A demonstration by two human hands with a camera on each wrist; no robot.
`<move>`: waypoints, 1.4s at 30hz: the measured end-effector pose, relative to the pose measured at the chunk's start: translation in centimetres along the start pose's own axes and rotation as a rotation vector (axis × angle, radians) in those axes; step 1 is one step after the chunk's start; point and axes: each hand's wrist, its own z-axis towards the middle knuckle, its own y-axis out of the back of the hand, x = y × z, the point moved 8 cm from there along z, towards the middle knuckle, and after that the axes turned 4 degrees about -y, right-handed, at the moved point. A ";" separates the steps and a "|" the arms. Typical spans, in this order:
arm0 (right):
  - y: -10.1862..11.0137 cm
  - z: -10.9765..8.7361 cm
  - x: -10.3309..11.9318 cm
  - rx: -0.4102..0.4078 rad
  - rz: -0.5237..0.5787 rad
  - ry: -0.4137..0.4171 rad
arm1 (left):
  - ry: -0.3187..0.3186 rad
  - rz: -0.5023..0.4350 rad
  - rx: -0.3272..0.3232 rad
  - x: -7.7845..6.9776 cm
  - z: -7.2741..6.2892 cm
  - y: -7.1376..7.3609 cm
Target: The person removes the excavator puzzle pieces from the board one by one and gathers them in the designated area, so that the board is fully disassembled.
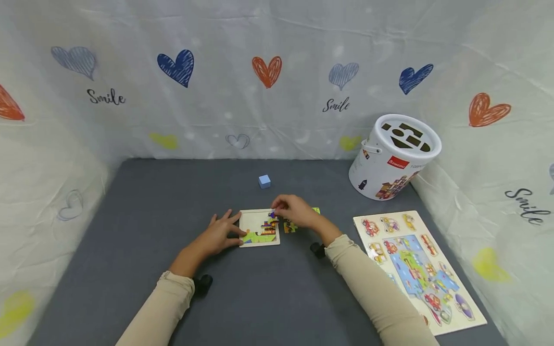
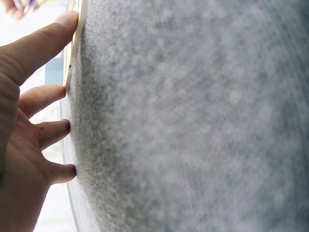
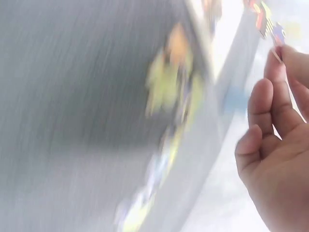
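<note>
A small wooden puzzle tray [image 1: 251,218] lies on the dark table, partly filled with colourful pieces along its bottom and right side. Spread fingers of my left hand [image 1: 218,234] rest at its left edge; the thumb [image 2: 67,20] touches the rim in the left wrist view. My right hand [image 1: 296,211] pinches a colourful puzzle piece [image 3: 265,20] between thumb and index finger, over the tray's upper right part. Beside the tray, loose puzzle pieces [image 1: 289,227] lie partly beneath the right hand, and are blurred in the right wrist view.
A blue cube [image 1: 264,181] sits behind the tray. A white bucket [image 1: 368,175] with shaped holes in its lid stands at the back right. Right of the right forearm lies a large picture puzzle board [image 1: 415,218]. A printed white curtain [image 1: 298,105] surrounds the table.
</note>
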 end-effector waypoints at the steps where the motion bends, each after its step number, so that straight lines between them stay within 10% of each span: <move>1: 0.9 -0.3 -0.7 -0.016 -0.009 -0.015 | 0.002 -0.002 -0.002 0.0 0.0 0.1; 13: 3.6 -4.1 -6.2 -0.006 -0.050 -0.100 | -0.020 -0.003 -0.003 -0.3 0.0 0.1; 23: 1.4 -3.1 -2.9 -0.034 -0.124 -0.045 | -0.020 -0.015 -0.006 -0.4 -0.2 0.1; 33: -2.3 -1.5 0.1 -0.084 -0.449 0.055 | -0.019 -0.020 -0.003 -0.6 0.1 -0.1; 42: -1.1 -1.7 -1.4 -0.039 0.002 0.012 | -0.003 -0.014 -0.002 -0.1 0.0 0.0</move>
